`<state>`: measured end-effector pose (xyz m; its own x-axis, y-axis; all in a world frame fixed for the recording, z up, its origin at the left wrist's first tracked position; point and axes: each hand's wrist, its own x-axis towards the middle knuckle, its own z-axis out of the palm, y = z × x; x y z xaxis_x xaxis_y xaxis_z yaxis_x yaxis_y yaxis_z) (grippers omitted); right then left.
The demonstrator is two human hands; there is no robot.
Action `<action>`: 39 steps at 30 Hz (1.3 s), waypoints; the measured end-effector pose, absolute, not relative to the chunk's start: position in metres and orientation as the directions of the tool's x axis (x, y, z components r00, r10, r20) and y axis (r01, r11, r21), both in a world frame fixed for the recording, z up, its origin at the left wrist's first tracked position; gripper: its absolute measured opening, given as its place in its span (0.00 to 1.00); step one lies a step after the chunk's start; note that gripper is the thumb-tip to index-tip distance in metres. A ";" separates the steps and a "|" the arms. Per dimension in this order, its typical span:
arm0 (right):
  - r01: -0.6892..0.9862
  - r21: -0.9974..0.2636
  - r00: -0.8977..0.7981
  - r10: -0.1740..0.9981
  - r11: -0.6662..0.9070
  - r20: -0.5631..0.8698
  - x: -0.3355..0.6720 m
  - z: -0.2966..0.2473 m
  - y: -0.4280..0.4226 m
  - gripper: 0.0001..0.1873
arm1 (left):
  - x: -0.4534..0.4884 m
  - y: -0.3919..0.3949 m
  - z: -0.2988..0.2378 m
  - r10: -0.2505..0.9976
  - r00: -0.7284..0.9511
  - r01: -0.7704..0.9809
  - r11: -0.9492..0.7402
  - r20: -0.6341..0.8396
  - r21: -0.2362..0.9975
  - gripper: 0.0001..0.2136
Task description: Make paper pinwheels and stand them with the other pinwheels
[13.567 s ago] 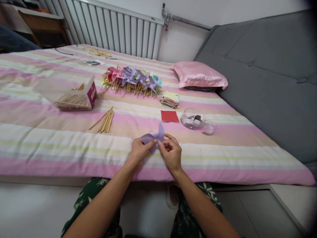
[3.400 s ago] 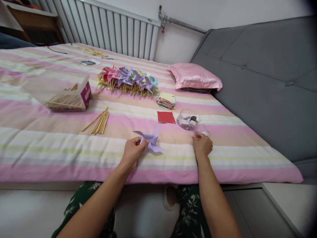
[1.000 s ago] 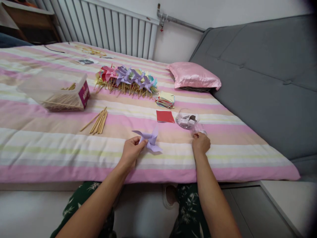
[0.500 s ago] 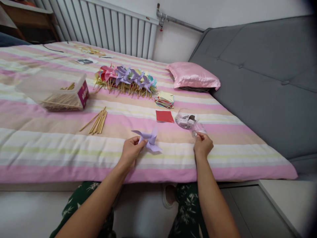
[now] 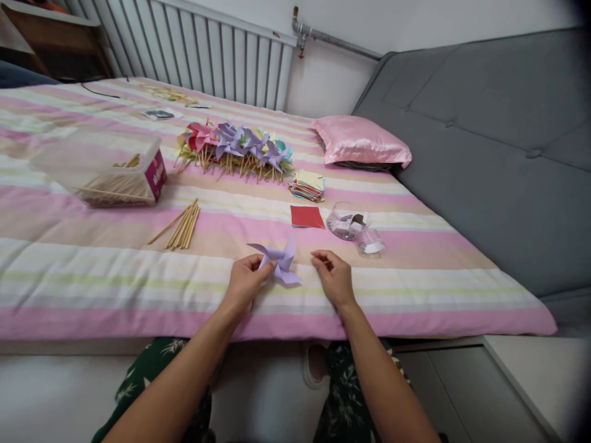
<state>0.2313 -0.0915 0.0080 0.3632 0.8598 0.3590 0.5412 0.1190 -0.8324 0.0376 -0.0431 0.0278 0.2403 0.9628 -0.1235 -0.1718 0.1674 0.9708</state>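
Observation:
A purple paper pinwheel [image 5: 282, 263] with its blades folded to the middle is pinched in my left hand [image 5: 246, 280], just above the bed's near edge. My right hand [image 5: 333, 277] is a little to the right of it, thumb and fingertips pressed together; whatever is between them is too small to make out. Farther right, a small clear cup [image 5: 370, 243] stands against a clear round container [image 5: 344, 223] with bits of paper and small shiny pieces inside. A red paper square [image 5: 307, 216] lies beyond my hands, in front of a stack of coloured paper squares [image 5: 308, 186].
Several thin sticks [image 5: 183, 226] lie at the left, near a clear plastic box [image 5: 115, 178] of more sticks. Finished pinwheels on sticks [image 5: 235, 147] lie in a row behind. A pink pillow [image 5: 362, 141] rests near the grey headboard [image 5: 480, 123].
My right hand has left the small clear cup and moved left, close to the purple pinwheel. My left hand still pinches the pinwheel, almost unmoved.

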 end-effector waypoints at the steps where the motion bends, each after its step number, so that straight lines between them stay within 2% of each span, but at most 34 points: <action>1: 0.536 -0.834 0.330 0.876 0.134 0.353 0.229 0.009 -0.091 0.12 | 0.038 -0.043 0.027 0.962 0.245 -0.168 0.165 -0.120 0.972 0.09; 4: 0.502 -0.851 0.292 0.896 0.155 0.335 0.229 0.007 -0.091 0.13 | 0.037 -0.044 0.028 0.962 0.248 -0.157 0.158 -0.116 0.975 0.10; 7: 0.497 -0.857 0.329 0.884 0.137 0.332 0.233 0.004 -0.091 0.14 | 0.037 -0.044 0.029 0.964 0.239 -0.143 0.155 -0.118 0.978 0.10; 11: 0.555 -0.825 0.362 0.860 0.111 0.359 0.235 0.004 -0.090 0.13 | 0.037 -0.044 0.029 0.964 0.241 -0.140 0.146 -0.110 0.979 0.10; 16: 0.610 -0.775 0.290 0.863 0.167 0.414 0.231 0.007 -0.091 0.10 | 0.037 -0.043 0.028 0.963 0.244 -0.146 0.158 -0.119 0.977 0.10; 22: 0.661 -0.740 0.271 0.880 0.125 0.390 0.232 0.005 -0.090 0.11 | 0.038 -0.044 0.030 0.964 0.237 -0.147 0.158 -0.120 0.976 0.10; 29: 0.769 -0.626 0.169 0.905 0.127 0.391 0.229 0.012 -0.093 0.09 | 0.037 -0.044 0.028 0.964 0.237 -0.135 0.154 -0.119 0.979 0.10; 35: 0.836 -0.548 0.193 0.921 0.026 0.339 0.225 0.017 -0.095 0.10 | 0.037 -0.044 0.029 0.965 0.236 -0.131 0.146 -0.113 0.980 0.10; 37: 0.820 -0.572 0.216 0.913 0.022 0.347 0.225 0.017 -0.095 0.09 | 0.037 -0.045 0.030 0.966 0.231 -0.133 0.148 -0.114 0.980 0.10; 39: 0.734 -0.677 0.255 0.901 0.056 0.350 0.225 0.017 -0.096 0.07 | 0.038 -0.045 0.031 0.967 0.229 -0.141 0.149 -0.114 0.979 0.10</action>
<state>0.2253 -0.0962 0.0167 0.2548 0.9014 0.3502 0.7338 0.0556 -0.6770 0.0377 -0.0451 0.0308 0.2287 0.9668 -0.1138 -0.1409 0.1485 0.9788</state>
